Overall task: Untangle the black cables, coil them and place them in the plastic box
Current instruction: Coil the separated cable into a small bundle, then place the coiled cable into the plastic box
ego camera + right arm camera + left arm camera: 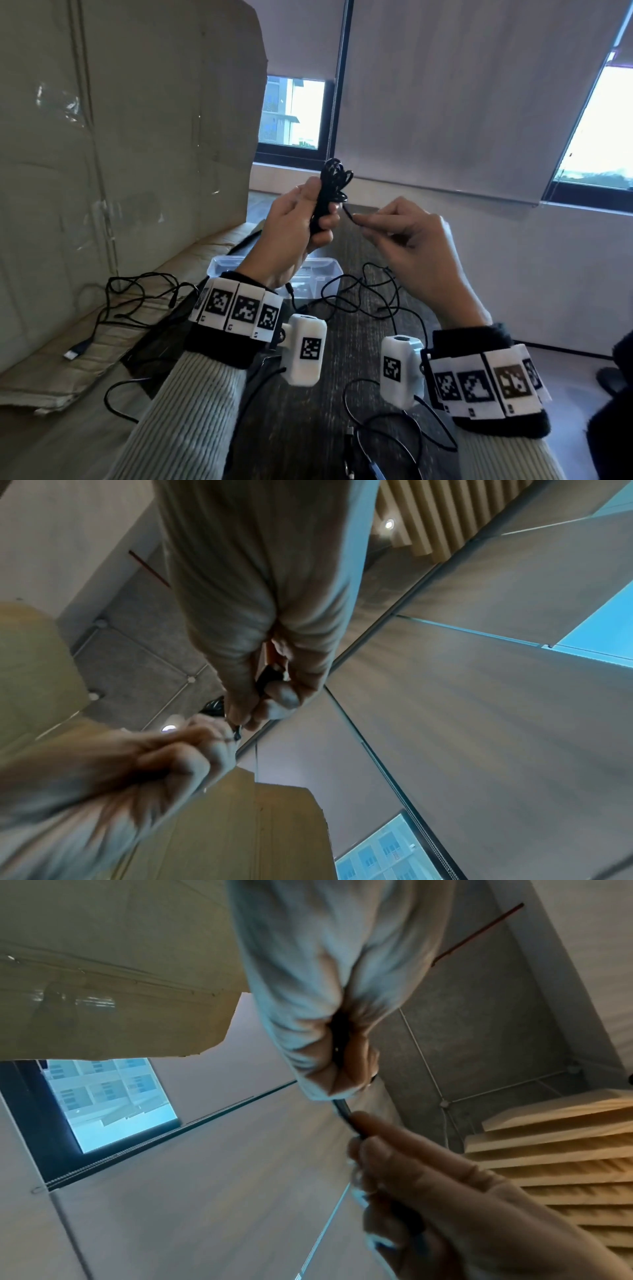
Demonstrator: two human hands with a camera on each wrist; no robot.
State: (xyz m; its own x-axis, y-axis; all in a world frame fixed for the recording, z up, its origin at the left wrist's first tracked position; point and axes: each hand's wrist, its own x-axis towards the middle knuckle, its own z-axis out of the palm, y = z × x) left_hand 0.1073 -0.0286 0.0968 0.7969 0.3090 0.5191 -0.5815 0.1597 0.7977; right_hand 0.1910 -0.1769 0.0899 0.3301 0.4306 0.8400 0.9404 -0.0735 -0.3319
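My left hand [318, 214] is raised above the table and grips a coiled bundle of black cable [330, 185] upright in its curled fingers. My right hand [359, 221] pinches the loose end of that cable [347, 210] just right of the bundle. In the left wrist view the cable [342, 1110] runs from the left hand [329, 1031] to the right hand's fingertips [368, 1123]. The right wrist view shows the right hand [260, 696] close to the left hand [178, 753]. The clear plastic box [332, 265] stands on the table, partly hidden behind my left wrist.
Loose black cables [376, 294] lie tangled on the dark wooden table [308, 428] right of the box. More cable [137, 298] with a USB plug [75, 351] sprawls over flattened cardboard [51, 377] at the left. A tall cardboard sheet [137, 120] stands behind it.
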